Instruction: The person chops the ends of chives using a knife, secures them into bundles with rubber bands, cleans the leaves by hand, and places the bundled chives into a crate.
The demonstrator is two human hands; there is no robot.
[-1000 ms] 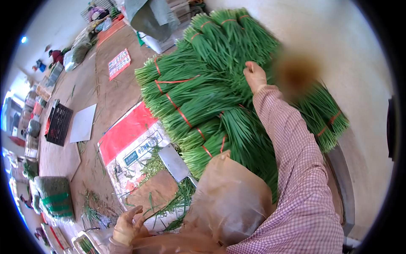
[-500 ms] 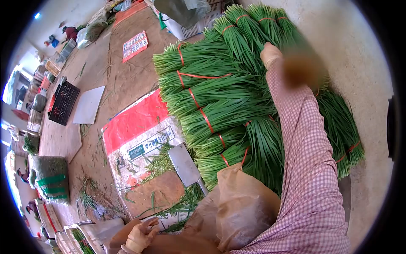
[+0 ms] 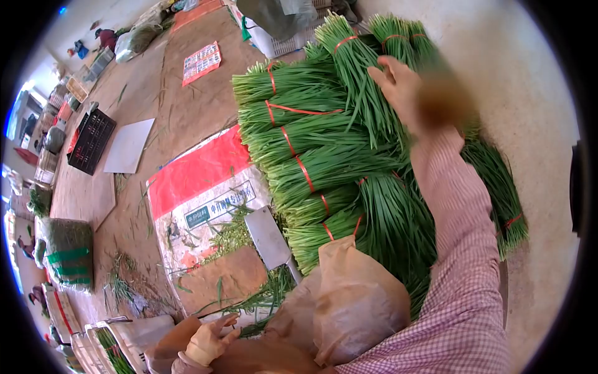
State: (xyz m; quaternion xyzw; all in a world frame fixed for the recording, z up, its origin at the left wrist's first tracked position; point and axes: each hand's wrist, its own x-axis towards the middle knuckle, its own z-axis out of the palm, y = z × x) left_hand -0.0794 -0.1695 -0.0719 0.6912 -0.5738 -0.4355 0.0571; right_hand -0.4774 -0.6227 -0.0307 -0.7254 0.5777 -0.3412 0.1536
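Observation:
Bundles of garlic chives, tied with red bands, lie in a large pile in front of me. My right hand is over the top of the pile with thumb and fingers apart, beside the leaves of one chive bundle. A dark blur on the lens hides part of this hand and wrist. Low at the left, my left hand is held near my lap with loosely spread fingers and nothing in it. A cleaver lies flat between the pile and a brown board.
Chive scraps lie on a red and white printed sack under the board. Farther left are a black crate, a flat pale panel and a green-taped bale. A white basket stands behind the pile. Other people are far off.
My right hand has gone from closed at the chive leaves to fingers apart. The upper chive bundle has shifted, leaving a gap beside the one to its right. My left hand stays low.

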